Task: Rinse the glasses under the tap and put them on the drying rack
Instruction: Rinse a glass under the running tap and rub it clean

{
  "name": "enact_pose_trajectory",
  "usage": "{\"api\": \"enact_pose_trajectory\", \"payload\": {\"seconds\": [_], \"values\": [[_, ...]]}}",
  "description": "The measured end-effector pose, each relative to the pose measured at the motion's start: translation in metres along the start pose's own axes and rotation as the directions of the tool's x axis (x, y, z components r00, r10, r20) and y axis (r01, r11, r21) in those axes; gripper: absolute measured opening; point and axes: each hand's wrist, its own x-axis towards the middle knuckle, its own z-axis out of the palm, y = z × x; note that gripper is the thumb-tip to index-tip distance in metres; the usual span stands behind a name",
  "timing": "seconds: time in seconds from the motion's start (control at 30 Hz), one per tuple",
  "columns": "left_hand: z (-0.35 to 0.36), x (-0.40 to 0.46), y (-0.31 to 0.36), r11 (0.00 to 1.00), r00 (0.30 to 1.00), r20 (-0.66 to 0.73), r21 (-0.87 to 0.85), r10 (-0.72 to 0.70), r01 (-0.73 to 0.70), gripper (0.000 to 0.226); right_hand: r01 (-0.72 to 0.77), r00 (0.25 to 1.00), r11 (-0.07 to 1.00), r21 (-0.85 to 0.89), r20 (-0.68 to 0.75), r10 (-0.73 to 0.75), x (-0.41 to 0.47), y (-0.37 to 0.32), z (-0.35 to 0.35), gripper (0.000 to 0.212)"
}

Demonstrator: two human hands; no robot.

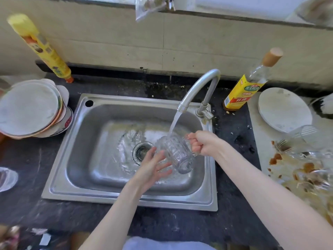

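A clear ribbed glass mug (175, 153) hangs tilted over the steel sink (115, 192), right under the stream from the curved tap (196, 89). My right hand (203, 143) grips the mug's handle with curled fingers. My left hand (153, 167) lies beside the mug's left side with fingers straight and spread, touching or nearly touching the glass. Water splashes around the drain (142, 152). More glasses (304, 139) lie on their sides on the dirty white board at the right.
A stack of plates (30, 109) stands left of the sink. A yellow-labelled bottle (243, 91) and a white plate (282, 109) are at the right. A tall yellow tube (43, 49) leans on the wall at back left. A small glass dish (7, 179) sits at the left edge.
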Motion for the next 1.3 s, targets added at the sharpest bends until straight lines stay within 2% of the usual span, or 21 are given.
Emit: {"api": "enact_pose_trajectory", "payload": {"seconds": [0.03,0.07,0.1,0.13,0.17,0.2,0.23,0.27,0.33,0.47,0.53,0.57,0.6,0.67,0.73,0.83,0.97,1.2,1.3], "values": [[0.002,-0.003,0.002,0.991,0.998,0.013,0.117,0.057,-0.058,0.065,-0.047,0.999,0.997,0.069,0.017,0.046,-0.001,0.003,-0.002,0.029],[0.003,-0.006,0.003,0.935,0.988,0.030,0.319,0.153,-0.155,0.070,-0.088,0.996,0.987,0.131,0.036,0.084,0.000,0.006,-0.004,0.030],[0.003,-0.008,0.005,0.772,0.957,0.096,0.571,0.275,-0.279,0.078,-0.124,0.992,0.974,0.187,0.055,0.116,0.000,0.010,-0.005,0.031],[0.002,-0.009,0.005,0.516,0.907,0.213,0.765,0.363,-0.386,0.087,-0.154,0.988,0.959,0.239,0.067,0.142,0.001,0.013,-0.006,0.032],[0.000,-0.010,0.004,0.244,0.854,0.344,0.856,0.390,-0.456,0.096,-0.176,0.984,0.943,0.282,0.075,0.162,0.002,0.016,-0.007,0.034],[-0.001,-0.010,0.003,0.041,0.817,0.438,0.873,0.375,-0.486,0.101,-0.194,0.981,0.930,0.312,0.083,0.177,0.002,0.019,-0.008,0.035],[-0.002,-0.010,0.001,-0.088,0.795,0.492,0.864,0.355,-0.496,0.104,-0.211,0.977,0.919,0.333,0.087,0.193,0.002,0.021,-0.008,0.035],[-0.001,-0.009,0.000,-0.179,0.768,0.536,0.843,0.350,-0.507,0.106,-0.225,0.974,0.908,0.353,0.090,0.207,0.001,0.023,-0.008,0.034],[0.001,-0.006,-0.001,-0.259,0.680,0.610,0.791,0.406,-0.555,0.098,-0.241,0.970,0.890,0.387,0.115,0.213,-0.001,0.023,-0.007,0.031],[0.002,-0.003,0.011,-0.311,0.506,0.678,0.713,0.534,-0.628,0.077,-0.241,0.968,0.863,0.445,0.171,0.183,-0.007,0.014,-0.005,0.032],[0.005,-0.006,0.018,-0.268,0.479,0.668,0.702,0.570,-0.660,0.075,-0.237,0.965,0.868,0.436,0.208,0.159,-0.015,0.008,-0.007,0.024],[0.007,-0.008,0.019,-0.184,0.503,0.626,0.716,0.596,-0.673,0.074,-0.218,0.966,0.892,0.396,0.219,0.138,-0.019,0.006,-0.008,0.019],[0.009,-0.010,0.020,-0.057,0.554,0.552,0.739,0.624,-0.671,0.072,-0.194,0.968,0.921,0.337,0.216,0.125,-0.022,0.004,-0.010,0.015],[0.012,-0.011,0.018,0.204,0.672,0.356,0.770,0.649,-0.605,0.070,-0.156,0.979,0.953,0.258,0.171,0.114,-0.020,0.001,-0.016,0.021],[0.012,-0.010,0.015,0.334,0.733,0.226,0.778,0.641,-0.532,0.069,-0.097,0.993,0.943,0.317,0.095,0.070,-0.012,-0.003,-0.024,0.036],[0.012,-0.012,0.016,0.418,0.777,0.157,0.769,0.610,-0.483,0.072,-0.004,1.000,0.867,0.498,0.021,-0.008,0.000,-0.013,-0.032,0.042],[0.017,-0.018,0.021,0.479,0.795,0.109,0.746,0.596,-0.462,0.068,-0.005,0.998,0.749,0.662,0.055,-0.041,0.009,-0.022,-0.031,0.036],[0.025,-0.023,0.029,0.477,0.800,0.102,0.756,0.591,-0.449,0.064,-0.074,0.992,0.470,0.879,0.114,-0.057,0.004,-0.036,-0.048,0.030],[0.029,-0.023,0.031,0.481,0.803,0.097,0.756,0.588,-0.444,0.064,-0.095,0.987,0.425,0.900,0.141,-0.078,0.008,-0.047,-0.062,0.028]]}}
